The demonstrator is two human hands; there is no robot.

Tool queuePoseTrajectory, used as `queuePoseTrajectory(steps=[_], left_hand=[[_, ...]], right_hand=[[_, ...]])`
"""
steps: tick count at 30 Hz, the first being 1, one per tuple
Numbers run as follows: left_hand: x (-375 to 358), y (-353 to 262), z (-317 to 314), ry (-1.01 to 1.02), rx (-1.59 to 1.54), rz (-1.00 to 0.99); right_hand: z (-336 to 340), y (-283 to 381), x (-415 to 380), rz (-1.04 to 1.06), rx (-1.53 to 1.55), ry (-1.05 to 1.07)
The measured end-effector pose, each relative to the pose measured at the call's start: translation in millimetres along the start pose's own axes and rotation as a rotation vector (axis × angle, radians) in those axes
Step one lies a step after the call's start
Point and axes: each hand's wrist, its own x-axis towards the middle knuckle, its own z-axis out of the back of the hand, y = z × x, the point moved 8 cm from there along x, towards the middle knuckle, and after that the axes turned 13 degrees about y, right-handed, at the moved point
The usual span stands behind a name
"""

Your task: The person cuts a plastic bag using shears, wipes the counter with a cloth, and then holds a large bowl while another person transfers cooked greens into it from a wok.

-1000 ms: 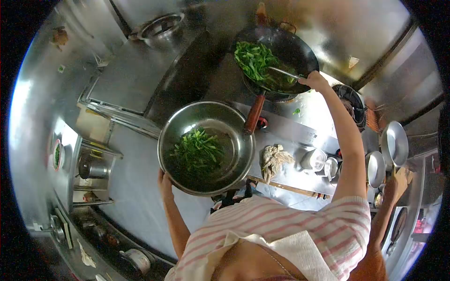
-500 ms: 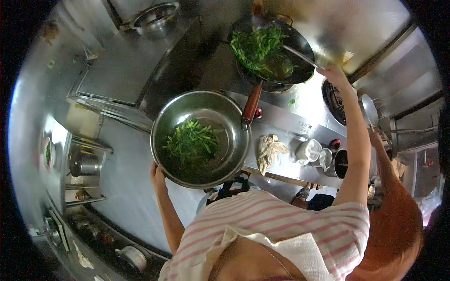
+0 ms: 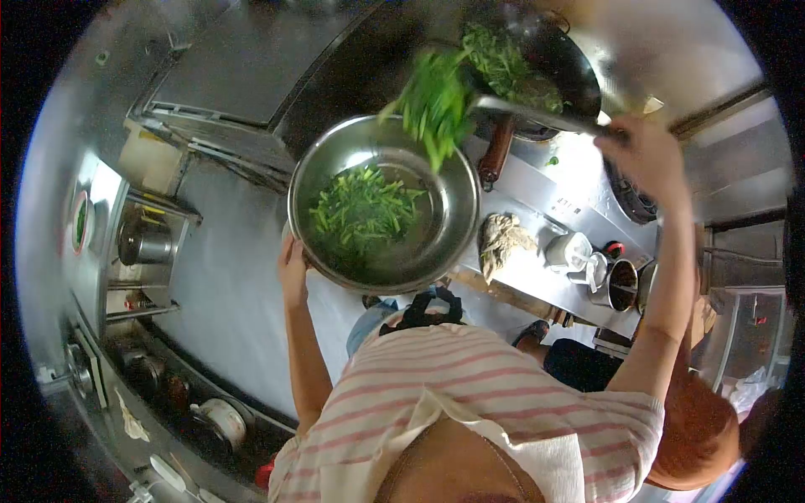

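My left hand [image 3: 293,270] is closed on the near left rim of a wide steel basin [image 3: 446,210]. Chopped leafy greens [image 3: 365,210] lie in the bottom of the basin. My right hand [image 3: 647,159] grips the dark handle of a metal spatula [image 3: 537,111], whose head is mostly hidden by its load. A blurred heap of greens [image 3: 436,105] hangs from it over the basin's far rim. Behind, a black wok [image 3: 580,71] with a wooden handle [image 3: 497,155] holds more greens [image 3: 499,59].
A crumpled cloth [image 3: 506,243], a white container [image 3: 568,250] and metal pots [image 3: 620,285] line the counter's front edge. A burner [image 3: 631,194] is right of the wok. A person in orange [image 3: 692,432] stands close on my right. Shelves with a pot [image 3: 144,241] are left.
The spatula has come out of the wok, carrying greens left to the basin. My right hand has moved right and nearer. The basin appears higher in view, and the wok holds fewer greens.
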Motion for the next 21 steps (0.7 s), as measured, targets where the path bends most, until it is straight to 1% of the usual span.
queuePoseTrajectory(steps=[1, 2, 3, 4, 5, 6, 7, 9, 10, 12, 13, 14, 15, 17, 19, 21], left_hand=[[-1.3, -2.8, 1.2, -0.004, 0.001, 0.006], [-1.2, -3.7, -2.2, 0.039, -0.004, 0.014], [-0.9, -4.6, -7.2, 0.086, -0.010, 0.019], [-2.7, -6.4, -9.1, 0.092, -0.007, 0.025], [-4.1, -8.7, -8.7, 0.052, -0.008, 0.022], [-3.6, -10.2, -8.2, 0.015, -0.009, 0.016], [0.5, -6.0, -6.5, 0.038, -0.001, 0.018], [7.8, 8.6, 5.2, -0.005, 0.034, 0.028], [7.2, 4.6, -1.6, 0.032, 0.038, 0.026], [-0.2, -0.1, -4.1, 0.020, -0.035, 0.044], [1.6, 3.1, -4.1, 0.050, -0.026, 0.042], [3.2, 10.0, 3.7, 0.012, 0.011, 0.065], [5.8, 12.8, 9.3, -0.027, 0.045, 0.081], [6.3, 11.2, 6.5, 0.007, 0.038, 0.078], [8.0, 15.8, 6.3, 0.030, 0.025, 0.082], [12.1, 17.8, 9.4, 0.046, 0.039, 0.056]], right_hand=[[-14.5, 35.3, -1.2, 0.033, -0.175, 0.044], [-36.4, 65.3, -1.3, 0.001, -0.222, 0.154], [-60.8, 99.2, -4.4, 0.129, -0.369, 0.086], [-74.2, 132.5, -17.1, 0.262, -0.628, -0.122], [-89.3, 144.1, -17.2, 0.310, -0.537, -0.115], [-86.0, 151.9, -20.9, 0.312, -0.568, -0.175], [-88.5, 153.4, -24.4, 0.290, -0.569, -0.166], [-85.0, 150.5, -41.1, 0.210, -0.543, -0.271], [-88.0, 154.8, -51.3, 0.194, -0.615, -0.242], [-115.0, 164.7, -69.2, 0.148, -0.564, -0.184], [-129.9, 171.8, -78.0, 0.189, -0.553, -0.191], [-157.7, 169.7, -78.6, 0.139, -0.424, -0.086], [-180.5, 164.8, -78.4, 0.112, -0.427, -0.089], [-222.1, 147.1, -75.8, 0.111, -0.027, -0.065], [-264.0, 141.4, -87.3, 0.084, 0.009, -0.053], [-274.1, 136.0, -92.9, 0.063, 0.061, -0.034]])
